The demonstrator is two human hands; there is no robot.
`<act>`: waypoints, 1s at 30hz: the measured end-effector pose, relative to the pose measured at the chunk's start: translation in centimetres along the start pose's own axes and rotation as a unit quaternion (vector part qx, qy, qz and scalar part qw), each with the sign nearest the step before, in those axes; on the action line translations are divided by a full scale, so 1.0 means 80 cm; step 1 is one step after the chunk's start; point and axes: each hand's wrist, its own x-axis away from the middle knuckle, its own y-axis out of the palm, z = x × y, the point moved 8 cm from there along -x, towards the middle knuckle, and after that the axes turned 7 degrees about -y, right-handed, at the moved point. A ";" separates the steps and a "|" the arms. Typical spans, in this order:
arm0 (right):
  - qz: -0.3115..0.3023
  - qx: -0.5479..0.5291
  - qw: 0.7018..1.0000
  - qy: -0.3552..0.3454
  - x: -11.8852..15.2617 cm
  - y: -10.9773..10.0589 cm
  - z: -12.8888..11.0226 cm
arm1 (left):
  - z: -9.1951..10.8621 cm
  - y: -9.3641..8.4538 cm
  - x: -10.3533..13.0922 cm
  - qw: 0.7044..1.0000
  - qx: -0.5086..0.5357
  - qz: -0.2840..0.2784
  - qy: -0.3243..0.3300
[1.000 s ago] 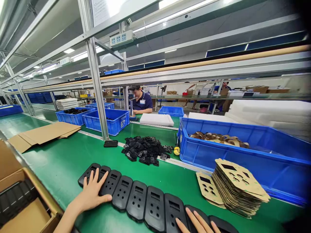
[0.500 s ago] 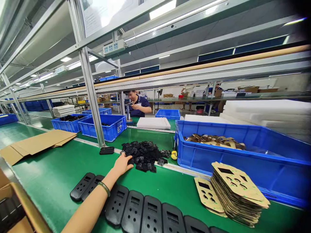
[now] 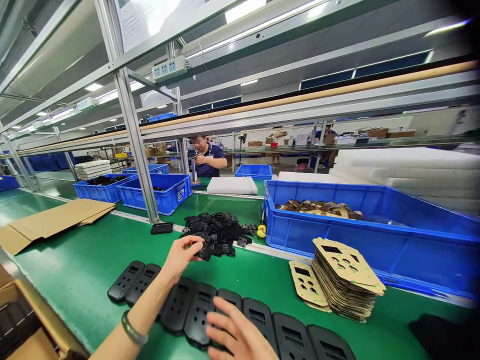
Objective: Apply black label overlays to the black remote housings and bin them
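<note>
Left hand (image 3: 177,261): your fingers pinch a plate (image 3: 204,252) by its edge, likely to clear the pile (image 3: 224,229) beyond.
Right hand (image 3: 242,336): your fingers spread over the covers (image 3: 201,320).

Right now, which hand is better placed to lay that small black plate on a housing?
Left, I'd say: the left hand pinches the small black plate beside the row of black housings. The right hand is over the row, but looks empty.

No text is readable; print on the upper sheet (image 3: 135,25) seems too blurred.
</note>
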 end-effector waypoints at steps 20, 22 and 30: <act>0.051 -0.013 0.992 -0.113 0.020 -0.001 -0.062 | 0.051 0.102 0.102 0.981 -0.096 -0.148 0.087; 0.031 0.035 0.990 -0.130 0.027 0.003 -0.061 | 0.032 0.111 0.108 0.981 0.021 -0.191 0.028; 0.013 0.108 0.992 -0.071 0.039 -0.002 -0.016 | -0.013 0.064 0.128 0.999 0.033 -0.026 -0.005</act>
